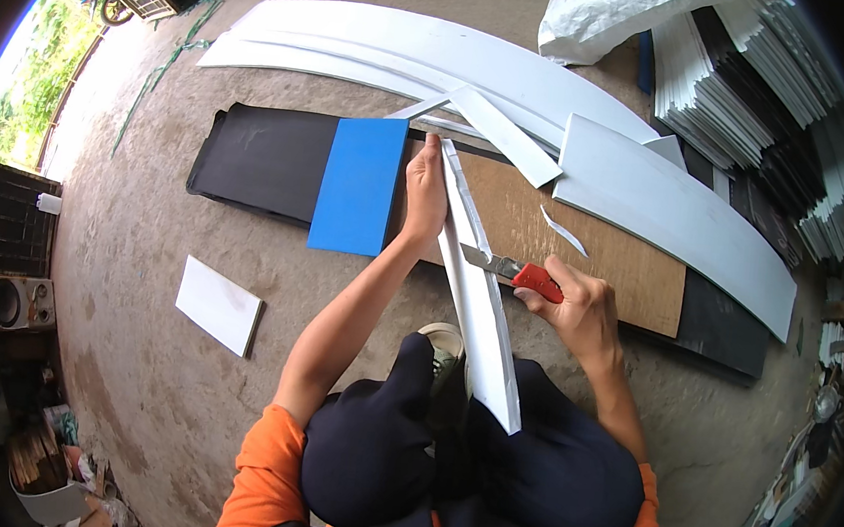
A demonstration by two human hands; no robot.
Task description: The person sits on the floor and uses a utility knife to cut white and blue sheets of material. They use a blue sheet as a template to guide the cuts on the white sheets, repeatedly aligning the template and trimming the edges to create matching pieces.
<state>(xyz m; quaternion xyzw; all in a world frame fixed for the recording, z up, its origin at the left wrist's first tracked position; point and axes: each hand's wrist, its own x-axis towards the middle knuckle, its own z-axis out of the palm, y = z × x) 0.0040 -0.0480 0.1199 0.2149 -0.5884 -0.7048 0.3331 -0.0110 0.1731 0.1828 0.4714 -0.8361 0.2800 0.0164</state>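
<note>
A long white strip of board [481,334] slants between my knees, its upper end leaning toward the low bench. My left hand [426,194] grips it near that upper end, thumb along the edge. In my right hand [579,307] is a red-handled utility knife [531,276], its blade out and touching the strip about midway. A ragged sliver stands up along the strip's right edge above the blade. On the brown wooden board [602,269] right of the strip lies a thin curled white shaving [564,232].
A blue panel [357,186] lies across the black base [265,160] at left. White sheets [677,221] and a narrow white offcut [506,136] lie beyond. A small white piece [218,306] rests on the concrete floor. Stacked boards [708,88] stand at far right, a speaker [12,304] at far left.
</note>
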